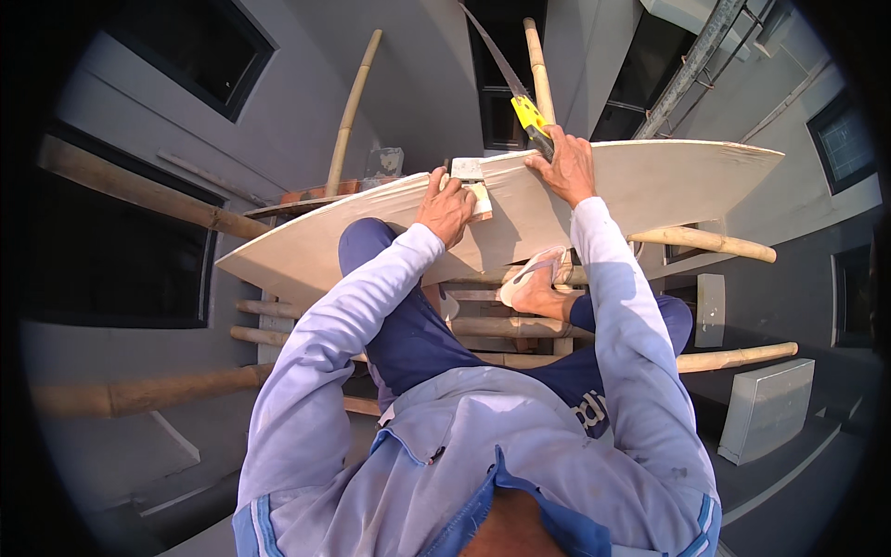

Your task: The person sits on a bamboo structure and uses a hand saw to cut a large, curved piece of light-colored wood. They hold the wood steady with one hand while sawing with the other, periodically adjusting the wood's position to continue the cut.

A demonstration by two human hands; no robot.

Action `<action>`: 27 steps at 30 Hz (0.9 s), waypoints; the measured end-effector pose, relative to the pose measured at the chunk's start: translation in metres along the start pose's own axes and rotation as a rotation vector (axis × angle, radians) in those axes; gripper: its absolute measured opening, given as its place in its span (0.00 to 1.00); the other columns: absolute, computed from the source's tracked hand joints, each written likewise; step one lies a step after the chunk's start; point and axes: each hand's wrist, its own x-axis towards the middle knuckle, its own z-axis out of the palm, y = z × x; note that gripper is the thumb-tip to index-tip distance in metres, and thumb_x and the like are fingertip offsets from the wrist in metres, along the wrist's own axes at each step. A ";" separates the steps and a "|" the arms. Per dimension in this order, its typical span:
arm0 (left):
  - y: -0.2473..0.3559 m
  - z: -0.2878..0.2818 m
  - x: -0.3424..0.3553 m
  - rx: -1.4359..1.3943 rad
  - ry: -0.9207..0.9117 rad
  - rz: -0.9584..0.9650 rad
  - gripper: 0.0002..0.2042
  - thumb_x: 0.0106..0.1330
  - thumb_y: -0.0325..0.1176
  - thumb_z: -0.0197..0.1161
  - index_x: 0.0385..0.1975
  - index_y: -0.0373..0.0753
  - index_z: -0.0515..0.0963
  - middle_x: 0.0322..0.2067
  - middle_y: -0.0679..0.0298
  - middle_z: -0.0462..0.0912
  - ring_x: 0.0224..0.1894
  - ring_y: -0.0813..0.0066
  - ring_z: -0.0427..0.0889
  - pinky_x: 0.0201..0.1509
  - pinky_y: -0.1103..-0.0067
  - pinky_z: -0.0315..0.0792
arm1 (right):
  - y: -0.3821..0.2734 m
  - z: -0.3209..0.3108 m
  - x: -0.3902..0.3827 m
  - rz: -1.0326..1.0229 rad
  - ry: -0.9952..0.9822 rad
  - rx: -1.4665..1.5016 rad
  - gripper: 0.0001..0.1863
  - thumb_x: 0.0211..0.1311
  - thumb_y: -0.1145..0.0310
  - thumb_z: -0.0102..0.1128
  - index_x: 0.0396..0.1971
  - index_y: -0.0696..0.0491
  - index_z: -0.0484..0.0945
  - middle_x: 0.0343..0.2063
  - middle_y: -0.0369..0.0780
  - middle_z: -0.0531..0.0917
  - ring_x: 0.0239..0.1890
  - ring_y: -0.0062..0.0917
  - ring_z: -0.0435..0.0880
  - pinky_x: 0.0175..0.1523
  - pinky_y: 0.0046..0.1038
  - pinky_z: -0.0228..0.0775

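A long, pale sheet of board (650, 186) stands on edge across my knees, its upper edge rough and splintered in places. My left hand (446, 208) is closed at that edge, its curled fingers on a small pale block (481, 202) against the board's near face. To the right, my right hand (566, 167) grips the dark handle end of a handsaw (527, 113) with yellow on its grip. The saw's blade points up and away, beyond the board. Part of the right hand rests at the board's edge.
Bamboo poles (510, 327) form a scaffold beneath me, with my sandalled foot (538, 283) on them. More upright bamboo (355, 111) rises beyond the board. Grey walls with dark windows surround the scaffold. A metal truss (691, 70) slants at the upper right.
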 end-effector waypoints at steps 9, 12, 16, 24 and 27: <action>-0.099 -0.046 0.079 -0.477 -0.488 0.120 0.13 0.54 0.36 0.74 0.40 0.48 0.88 0.31 0.67 0.89 0.39 0.72 0.87 0.71 0.56 0.57 | -0.002 -0.006 -0.006 0.056 0.004 0.068 0.32 0.52 0.54 0.75 0.54 0.48 0.72 0.38 0.44 0.82 0.45 0.38 0.76 0.57 0.38 0.61; -0.129 -0.007 0.100 -1.107 -0.830 0.002 0.14 0.52 0.24 0.75 0.41 0.36 0.86 0.30 0.60 0.88 0.33 0.75 0.87 0.36 0.77 0.80 | -0.003 -0.002 -0.008 -0.021 0.073 0.134 0.32 0.52 0.56 0.76 0.55 0.48 0.71 0.34 0.44 0.81 0.43 0.38 0.76 0.56 0.39 0.61; -0.094 -0.057 0.102 -0.549 -0.624 0.077 0.17 0.55 0.37 0.75 0.45 0.42 0.85 0.33 0.60 0.89 0.38 0.64 0.88 0.44 0.71 0.79 | 0.008 0.002 -0.005 0.019 0.083 0.109 0.32 0.52 0.57 0.76 0.55 0.48 0.71 0.34 0.42 0.81 0.42 0.37 0.76 0.55 0.39 0.61; -0.127 0.019 0.120 -1.353 -0.859 -0.063 0.15 0.60 0.34 0.75 0.45 0.35 0.86 0.36 0.63 0.89 0.35 0.74 0.84 0.44 0.75 0.77 | -0.001 0.001 -0.009 0.050 0.085 0.154 0.31 0.50 0.57 0.77 0.54 0.48 0.74 0.34 0.41 0.81 0.43 0.37 0.75 0.55 0.38 0.60; -0.140 0.069 0.140 -1.325 -1.050 -0.102 0.20 0.60 0.34 0.75 0.52 0.38 0.83 0.39 0.62 0.89 0.37 0.74 0.85 0.47 0.76 0.78 | -0.005 -0.002 -0.007 0.069 0.031 0.174 0.34 0.49 0.57 0.78 0.55 0.50 0.73 0.40 0.43 0.81 0.47 0.39 0.72 0.58 0.39 0.60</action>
